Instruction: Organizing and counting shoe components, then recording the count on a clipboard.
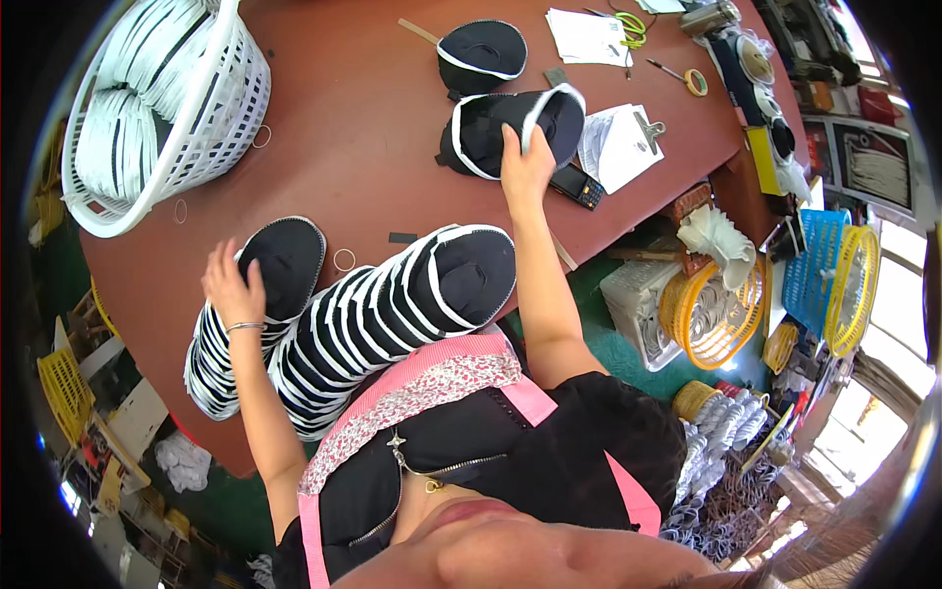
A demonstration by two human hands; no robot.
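Observation:
My right hand (528, 169) is closed on the white-edged rim of a black cup-shaped fabric piece (479, 133) lying on its side at the table's far middle. My left hand (234, 287) rests with fingers stretched out at the edge of a long nested stack of the same black, white-edged pieces (289, 265). Beside it, a second nested stack (392, 302) leans at the table's near edge, against my apron. Another black piece (481, 51) stands just beyond the one in my right hand.
A white plastic basket (221, 123) with bundled white-edged pieces stands at the far left of the red-brown table (343, 118). Right of my right hand are a dark handheld device (579, 187), a clipboard (623, 147), tape (696, 82) and green-handled scissors (631, 29). An orange basket (721, 324) is beyond the right edge.

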